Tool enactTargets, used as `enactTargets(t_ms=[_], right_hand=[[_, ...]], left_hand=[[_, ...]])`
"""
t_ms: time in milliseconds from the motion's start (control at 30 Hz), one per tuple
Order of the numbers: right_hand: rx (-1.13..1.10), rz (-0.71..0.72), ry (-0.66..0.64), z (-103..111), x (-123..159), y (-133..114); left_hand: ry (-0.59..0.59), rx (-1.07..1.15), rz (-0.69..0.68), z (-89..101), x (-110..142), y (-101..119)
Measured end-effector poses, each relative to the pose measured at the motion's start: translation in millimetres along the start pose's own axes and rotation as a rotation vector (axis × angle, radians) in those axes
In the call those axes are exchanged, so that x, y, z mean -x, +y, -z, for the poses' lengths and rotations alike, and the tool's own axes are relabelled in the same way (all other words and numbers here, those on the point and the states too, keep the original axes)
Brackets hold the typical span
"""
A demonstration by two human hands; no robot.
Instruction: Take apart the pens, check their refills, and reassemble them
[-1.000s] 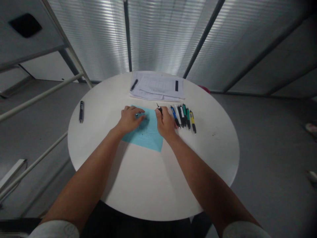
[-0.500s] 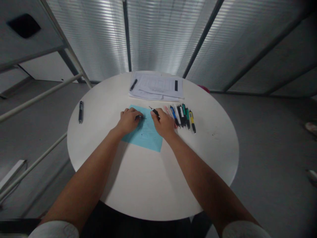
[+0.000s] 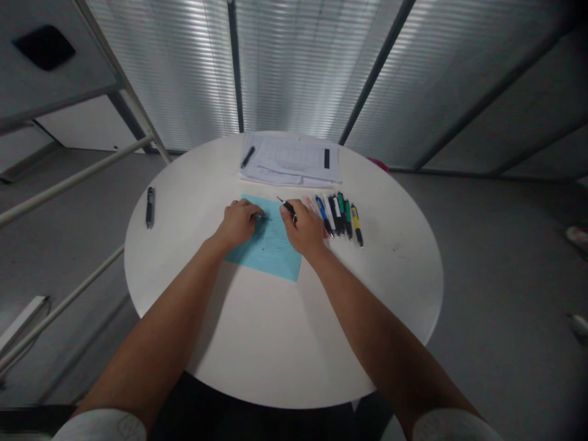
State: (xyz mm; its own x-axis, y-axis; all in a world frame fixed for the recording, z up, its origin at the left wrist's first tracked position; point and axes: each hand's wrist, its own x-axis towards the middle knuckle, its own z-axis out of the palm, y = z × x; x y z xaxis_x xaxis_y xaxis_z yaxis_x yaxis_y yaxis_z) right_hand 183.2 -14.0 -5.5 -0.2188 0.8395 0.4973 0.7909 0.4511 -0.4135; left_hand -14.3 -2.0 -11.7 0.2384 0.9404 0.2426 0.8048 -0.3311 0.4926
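Note:
On the round table lies a light-blue sheet of paper [image 3: 275, 254] with faint writing. My left hand [image 3: 239, 223] rests on the sheet's upper left part, thumb and fingers pinched together. A thin dark sliver shows at its fingertips; whether it is held or a mark on the paper is unclear. My right hand [image 3: 305, 229] is closed around a black pen [image 3: 288, 207], its thin tip pointing up and left over the paper's upper right edge. Just right of that hand, several pens [image 3: 340, 214] lie in a row, with blue, white, black, green and yellow bodies.
A stack of printed white papers [image 3: 294, 160] lies at the far side of the table [image 3: 285, 355], with a black pen [image 3: 247, 157] on it. Another dark pen [image 3: 150, 207] lies near the left edge. Metal rails [image 3: 78, 174] stand left of the table.
The fingers of my left hand have shifted slightly, and the dark piece by its thumb looks thinner now. My right hand and the pen have hardly moved.

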Motion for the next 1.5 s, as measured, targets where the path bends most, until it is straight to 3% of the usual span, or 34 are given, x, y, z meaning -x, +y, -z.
enactTargets(t_ms=[300,633,900,1067,1200,1367,1500], right_hand=[[0.060,0.025,-0.085,-0.9,-1.7,0.4],[0.200,-0.091,-0.117,-3.2,-3.2,3.0],[0.230,-0.062,-0.142,-3.8,-3.6,2.9],[0.251,-0.072,-0.171,-2.4,-4.1,1.2],[0.270,-0.090,-0.201,-1.5,-4.6,0.3],[0.273,-0.090,-0.214,-0.1,-5.1,-1.2],[0.271,-0.094,-0.202,0.7,-5.0,-2.1]], left_hand=[[0.029,0.076,0.022,-0.3,-1.4,-4.3],[0.037,0.181,0.017,1.3,-1.2,-6.5],[0.027,-0.033,-0.020,-6.3,0.5,0.9],[0.030,-0.012,-0.058,-8.7,-2.1,0.9],[0.097,0.153,-0.025,-2.1,-2.2,4.4],[0.189,0.559,0.094,4.2,-3.7,13.1],[0.180,0.820,0.220,4.3,-6.7,15.8]])
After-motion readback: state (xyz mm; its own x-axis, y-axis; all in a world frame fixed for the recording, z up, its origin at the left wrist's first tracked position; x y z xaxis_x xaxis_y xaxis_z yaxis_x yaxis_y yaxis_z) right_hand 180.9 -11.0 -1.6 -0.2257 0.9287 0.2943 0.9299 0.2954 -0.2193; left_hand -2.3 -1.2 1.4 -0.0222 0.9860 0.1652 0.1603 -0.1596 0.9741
